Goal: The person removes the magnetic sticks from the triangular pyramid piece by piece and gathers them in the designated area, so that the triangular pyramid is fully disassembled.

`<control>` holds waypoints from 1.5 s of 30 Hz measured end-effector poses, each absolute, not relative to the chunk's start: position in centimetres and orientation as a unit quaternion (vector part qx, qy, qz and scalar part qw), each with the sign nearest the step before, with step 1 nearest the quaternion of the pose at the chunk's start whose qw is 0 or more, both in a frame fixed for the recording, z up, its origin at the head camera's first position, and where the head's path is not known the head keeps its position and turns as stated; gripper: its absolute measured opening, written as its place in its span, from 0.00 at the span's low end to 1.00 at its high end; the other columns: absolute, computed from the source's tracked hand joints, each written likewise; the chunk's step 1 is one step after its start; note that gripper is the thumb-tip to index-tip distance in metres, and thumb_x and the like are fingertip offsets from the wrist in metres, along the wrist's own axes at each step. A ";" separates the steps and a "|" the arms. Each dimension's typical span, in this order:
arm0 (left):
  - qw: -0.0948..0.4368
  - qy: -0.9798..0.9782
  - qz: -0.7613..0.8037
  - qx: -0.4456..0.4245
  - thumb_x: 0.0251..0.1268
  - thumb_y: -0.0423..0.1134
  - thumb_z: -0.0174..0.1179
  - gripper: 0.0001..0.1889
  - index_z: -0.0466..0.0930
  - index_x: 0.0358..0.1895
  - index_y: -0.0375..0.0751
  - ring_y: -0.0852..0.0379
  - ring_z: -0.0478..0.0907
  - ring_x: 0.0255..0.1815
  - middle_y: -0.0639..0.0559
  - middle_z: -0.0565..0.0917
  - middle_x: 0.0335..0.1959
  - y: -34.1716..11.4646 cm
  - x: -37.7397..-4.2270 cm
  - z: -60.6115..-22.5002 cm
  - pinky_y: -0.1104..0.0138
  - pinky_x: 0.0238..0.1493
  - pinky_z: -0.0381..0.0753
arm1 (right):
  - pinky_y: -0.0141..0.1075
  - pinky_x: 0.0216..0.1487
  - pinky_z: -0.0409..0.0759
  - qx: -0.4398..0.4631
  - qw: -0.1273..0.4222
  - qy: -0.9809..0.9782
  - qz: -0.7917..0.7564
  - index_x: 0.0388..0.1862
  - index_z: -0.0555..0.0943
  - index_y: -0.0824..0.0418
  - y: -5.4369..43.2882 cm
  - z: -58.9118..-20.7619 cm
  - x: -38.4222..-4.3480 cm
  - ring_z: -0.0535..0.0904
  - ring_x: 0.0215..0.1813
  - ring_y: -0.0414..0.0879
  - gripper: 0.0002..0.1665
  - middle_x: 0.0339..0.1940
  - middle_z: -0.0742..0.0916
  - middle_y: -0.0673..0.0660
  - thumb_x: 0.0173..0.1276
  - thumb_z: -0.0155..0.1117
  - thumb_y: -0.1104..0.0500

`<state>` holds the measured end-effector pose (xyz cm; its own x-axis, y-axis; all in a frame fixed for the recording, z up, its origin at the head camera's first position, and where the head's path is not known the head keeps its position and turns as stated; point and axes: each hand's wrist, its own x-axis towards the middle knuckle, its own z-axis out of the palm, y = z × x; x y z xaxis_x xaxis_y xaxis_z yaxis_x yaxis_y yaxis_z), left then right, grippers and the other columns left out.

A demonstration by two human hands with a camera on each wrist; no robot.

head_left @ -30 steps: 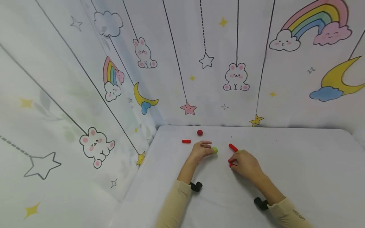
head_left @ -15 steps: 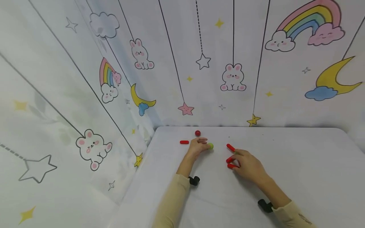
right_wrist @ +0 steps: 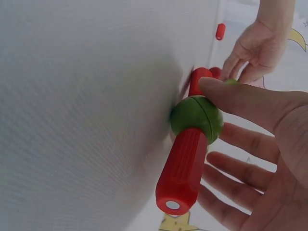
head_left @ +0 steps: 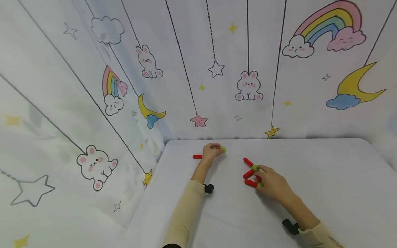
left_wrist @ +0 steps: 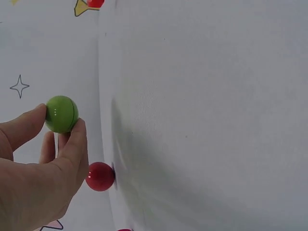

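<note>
Left hand (head_left: 211,151) pinches green ball (head_left: 223,149) at surface's (head_left: 328,179) far edge, toward far-left corner. Right hand (head_left: 274,182), well apart, grips joined red-and-green sticks (head_left: 249,173) farther from that edge.

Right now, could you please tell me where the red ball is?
In the left wrist view, the red ball shows left of centre beside the left hand, below the green ball that hand pinches.

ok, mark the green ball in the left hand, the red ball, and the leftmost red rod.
Held green ball (left_wrist: 60,114): left wrist view, middle of its visible face.
Red ball (left_wrist: 100,176): left wrist view, centre of its rounded front.
Leftmost red rod (head_left: 197,157): head view, midway along its visible length.
</note>
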<state>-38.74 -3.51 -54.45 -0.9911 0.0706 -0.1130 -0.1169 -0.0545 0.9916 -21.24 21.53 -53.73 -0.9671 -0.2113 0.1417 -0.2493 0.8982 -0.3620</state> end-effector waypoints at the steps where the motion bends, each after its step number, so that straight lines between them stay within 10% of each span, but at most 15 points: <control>1: 0.063 0.687 0.723 -0.014 0.63 0.23 0.69 0.23 0.77 0.61 0.23 0.54 0.83 0.48 0.42 0.85 0.49 -3.5 -38.9 -54.5 0.64 0.55 0.85 | 0.61 0.54 0.84 0.120 0.050 -0.973 0.191 0.55 0.87 0.61 21.6 -53.7 -21.2 0.76 0.67 0.67 0.28 0.68 0.80 0.68 0.54 0.84 0.59; 45: -0.039 0.868 0.492 0.056 0.61 0.25 0.71 0.14 0.84 0.49 0.31 0.54 0.84 0.42 0.45 0.88 0.43 -1.5 -44.6 -56.5 0.67 0.45 0.84 | 0.59 0.56 0.84 0.096 0.031 -0.975 0.196 0.58 0.86 0.61 21.7 -54.2 -20.7 0.81 0.62 0.63 0.34 0.61 0.85 0.64 0.51 0.87 0.56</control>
<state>-44.58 -1.46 -56.55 -0.9906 0.0596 0.1232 0.1363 0.5099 0.8494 -20.68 21.74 -54.16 -0.9795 -0.1762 0.0976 -0.2003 0.9047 -0.3760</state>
